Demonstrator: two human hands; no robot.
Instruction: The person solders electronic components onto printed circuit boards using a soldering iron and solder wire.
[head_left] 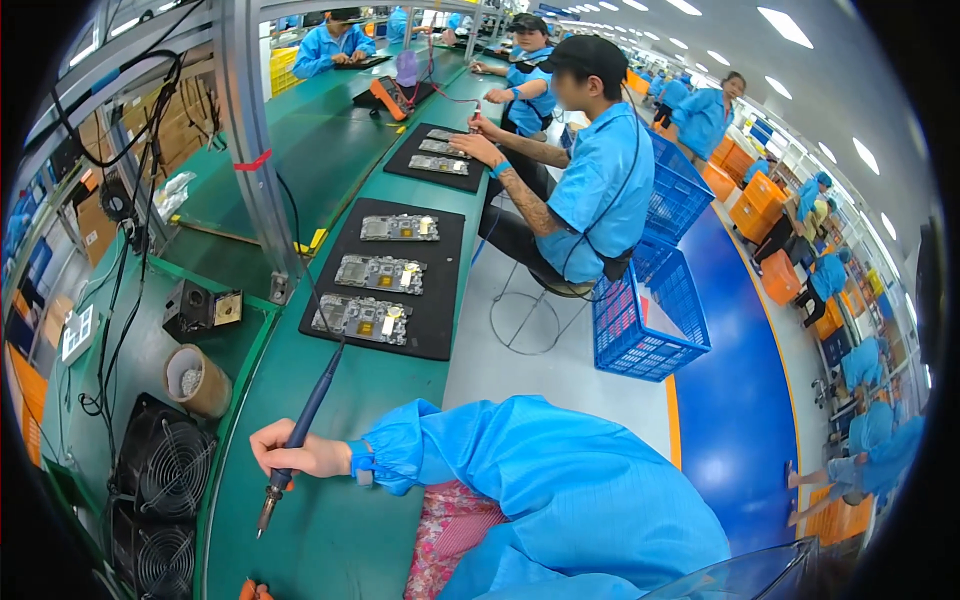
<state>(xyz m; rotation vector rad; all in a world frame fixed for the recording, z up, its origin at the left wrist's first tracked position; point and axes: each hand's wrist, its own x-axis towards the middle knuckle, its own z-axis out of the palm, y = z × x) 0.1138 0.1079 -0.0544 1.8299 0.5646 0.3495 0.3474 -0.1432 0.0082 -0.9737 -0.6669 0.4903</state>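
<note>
A long green bench runs back through a large hall, with a metal post rising beside it. The floor is grey, then glossy blue bordered by orange lines. A stool stands near the bench. Rows of bright rectangular lights line the pale ceiling.

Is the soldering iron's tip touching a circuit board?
No, the right hand holds the soldering iron with its tip pointing away from the circuit boards.
</note>
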